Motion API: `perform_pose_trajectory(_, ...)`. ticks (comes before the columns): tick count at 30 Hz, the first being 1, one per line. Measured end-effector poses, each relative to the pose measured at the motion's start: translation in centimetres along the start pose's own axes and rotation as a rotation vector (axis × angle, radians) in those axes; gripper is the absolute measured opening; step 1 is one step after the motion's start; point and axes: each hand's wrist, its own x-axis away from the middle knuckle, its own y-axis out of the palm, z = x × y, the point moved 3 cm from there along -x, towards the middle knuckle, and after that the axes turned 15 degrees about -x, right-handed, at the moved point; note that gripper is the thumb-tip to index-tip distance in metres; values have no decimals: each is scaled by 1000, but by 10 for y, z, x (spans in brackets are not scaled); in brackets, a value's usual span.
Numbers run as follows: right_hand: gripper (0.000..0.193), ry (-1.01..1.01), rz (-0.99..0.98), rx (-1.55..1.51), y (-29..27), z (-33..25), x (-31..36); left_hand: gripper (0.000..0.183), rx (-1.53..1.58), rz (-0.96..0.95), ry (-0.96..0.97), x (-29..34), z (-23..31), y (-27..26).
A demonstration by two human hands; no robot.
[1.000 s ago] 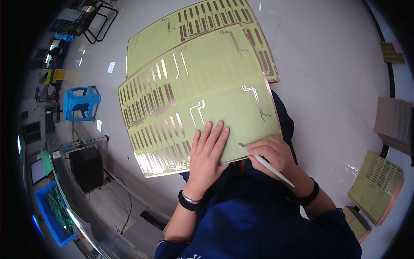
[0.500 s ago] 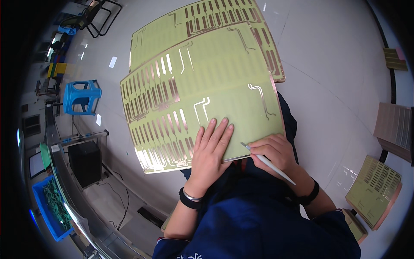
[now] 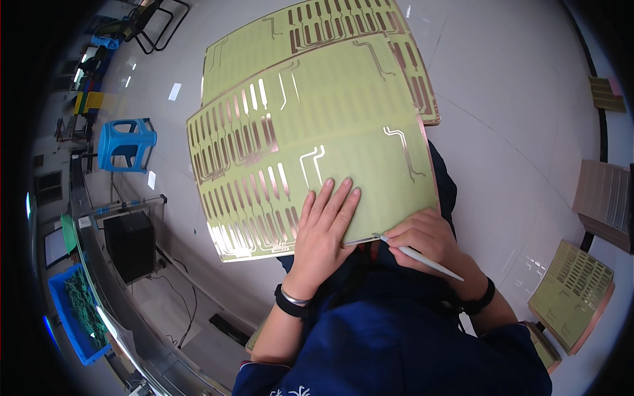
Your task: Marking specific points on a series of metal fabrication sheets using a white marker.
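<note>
A large yellow-green circuit board panel (image 3: 356,112) with copper traces lies in front of me, its near edge at my waist. My left hand (image 3: 323,221) rests flat on it near that edge, fingers stretched forward and holding nothing. Closed round a white-handled craft knife (image 3: 429,262), my right hand (image 3: 426,237) sits at the near right edge of the panel. The knife's small blade is at the panel's near edge, right of my left hand; whether it touches cannot be made out. A second, similar panel (image 3: 244,49) lies partly under the far side of the first.
A blue plastic stool (image 3: 127,144) stands on the floor at left. Below it are a black box (image 3: 130,245) and a blue bin (image 3: 63,323) of green strands. More board panels (image 3: 573,290) are stacked at right, near a brownish stack (image 3: 602,198).
My right hand has drawn the knife blade back from the panel's surface to its near edge, slightly to the right. My left hand stays flat in place on the panel.
</note>
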Motion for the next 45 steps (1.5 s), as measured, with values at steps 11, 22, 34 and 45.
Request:
perform_pose_trajectory(11,27,-19,-6,34,1,0,2,92,-10,10,-2,0,0,1)
perform_pose_trajectory(22,30,-86,5,95,6,4,11,94,-2,7,-1,1,0,0)
perform_pose_trajectory(34,31,-64,15,88,3,2,7,93,-8,-3,6,1,0,0)
perform_pose_trajectory(45,10,177,481,-333,-30,10,24,50,210,-240,811,15,71,17)
